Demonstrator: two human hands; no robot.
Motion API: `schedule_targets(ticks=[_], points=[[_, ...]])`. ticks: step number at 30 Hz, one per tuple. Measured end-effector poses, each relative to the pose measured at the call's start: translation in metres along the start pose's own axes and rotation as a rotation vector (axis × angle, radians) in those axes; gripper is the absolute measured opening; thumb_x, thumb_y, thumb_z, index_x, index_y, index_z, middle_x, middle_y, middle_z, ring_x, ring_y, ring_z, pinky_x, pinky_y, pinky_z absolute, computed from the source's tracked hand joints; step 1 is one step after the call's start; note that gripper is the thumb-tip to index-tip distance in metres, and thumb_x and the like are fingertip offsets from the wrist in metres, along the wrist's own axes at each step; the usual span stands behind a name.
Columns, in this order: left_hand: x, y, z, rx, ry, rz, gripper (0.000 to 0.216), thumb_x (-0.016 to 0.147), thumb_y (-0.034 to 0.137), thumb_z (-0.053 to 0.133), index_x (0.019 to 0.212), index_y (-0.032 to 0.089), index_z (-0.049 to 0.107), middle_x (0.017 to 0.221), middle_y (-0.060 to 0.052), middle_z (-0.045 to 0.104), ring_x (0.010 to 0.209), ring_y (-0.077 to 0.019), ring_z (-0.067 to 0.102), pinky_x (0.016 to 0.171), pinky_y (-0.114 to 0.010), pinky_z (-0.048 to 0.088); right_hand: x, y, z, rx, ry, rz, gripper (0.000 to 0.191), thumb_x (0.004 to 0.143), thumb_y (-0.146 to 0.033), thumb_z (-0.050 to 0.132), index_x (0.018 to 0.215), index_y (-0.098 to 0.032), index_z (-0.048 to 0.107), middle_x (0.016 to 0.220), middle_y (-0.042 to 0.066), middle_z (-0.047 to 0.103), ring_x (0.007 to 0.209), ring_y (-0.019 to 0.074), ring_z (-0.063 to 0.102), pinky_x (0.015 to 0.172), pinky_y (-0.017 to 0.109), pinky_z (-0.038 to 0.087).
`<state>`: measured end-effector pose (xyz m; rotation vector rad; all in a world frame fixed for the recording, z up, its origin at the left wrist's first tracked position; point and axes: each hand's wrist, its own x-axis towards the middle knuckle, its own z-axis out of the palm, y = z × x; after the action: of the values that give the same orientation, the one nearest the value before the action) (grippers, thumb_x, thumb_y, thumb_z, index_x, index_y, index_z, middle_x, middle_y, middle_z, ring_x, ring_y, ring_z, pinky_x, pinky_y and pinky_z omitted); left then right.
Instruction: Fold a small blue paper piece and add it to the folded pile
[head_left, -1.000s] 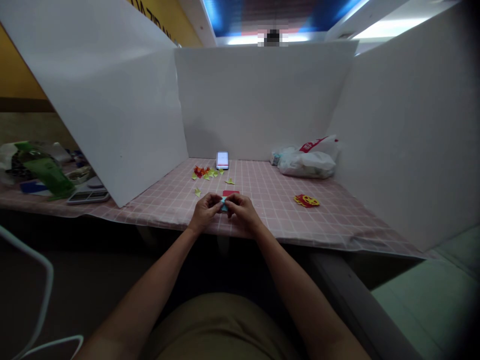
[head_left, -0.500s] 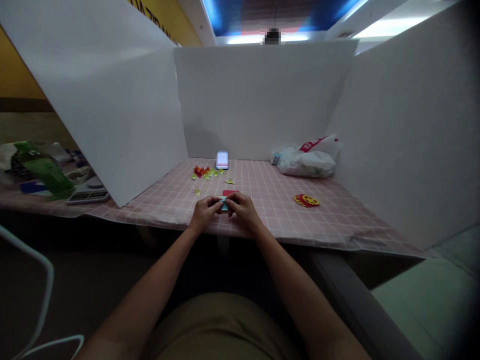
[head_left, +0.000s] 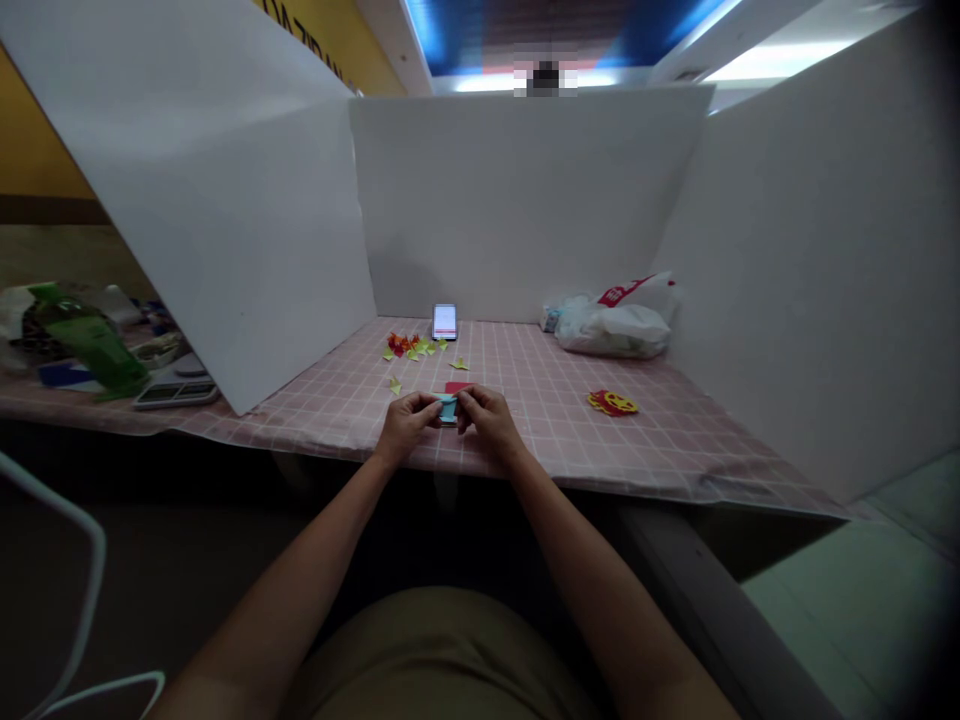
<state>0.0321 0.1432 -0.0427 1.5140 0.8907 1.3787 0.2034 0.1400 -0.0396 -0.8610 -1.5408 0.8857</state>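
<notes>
Between my fingertips is a small light-blue piece of paper point(head_left: 448, 408), partly folded as far as I can see. My left hand point(head_left: 409, 424) pinches its left side, and my right hand point(head_left: 486, 418) pinches its right side. Just beyond the fingers a red square of paper point(head_left: 457, 387) lies on the table. Several folded yellow-green paper pieces point(head_left: 425, 347) and a cluster of red-orange folded paper pieces point(head_left: 402, 343) lie farther back. Single yellow folded pieces sit closer, one point(head_left: 395, 384) beyond my left hand.
A phone point(head_left: 445, 321) stands upright at the back of the checked tablecloth point(head_left: 517, 360). To the right lie red and yellow cut-out shapes point(head_left: 613, 402) and a white plastic bag point(head_left: 616, 326). White panels point(head_left: 525, 200) enclose the table; a green bottle point(head_left: 90, 345) and a scale point(head_left: 177, 393) are outside, left.
My fingers have shifted slightly apart on the light-blue paper, so more of it shows between them. The other things on the table lie as before.
</notes>
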Motion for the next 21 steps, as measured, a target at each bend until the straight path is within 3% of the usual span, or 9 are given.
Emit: schedule_targets(ticks=[21], points=[[0.0008,0.0013,0.0006,-0.003,-0.073,-0.032,0.026,0.07,0.039,0.078,0.074,0.015,0.07,0.066,0.0,0.067,0.057,-0.0127,0.061,0.058,-0.025,0.049,-0.0033,-0.0028,0.0027,-0.062,-0.047,0.025,0.026,0.083,-0.043,0.064,0.073,-0.019,0.062,0.056,-0.001,0.06,0.048,0.0131,0.055,0.048,0.024,0.04]])
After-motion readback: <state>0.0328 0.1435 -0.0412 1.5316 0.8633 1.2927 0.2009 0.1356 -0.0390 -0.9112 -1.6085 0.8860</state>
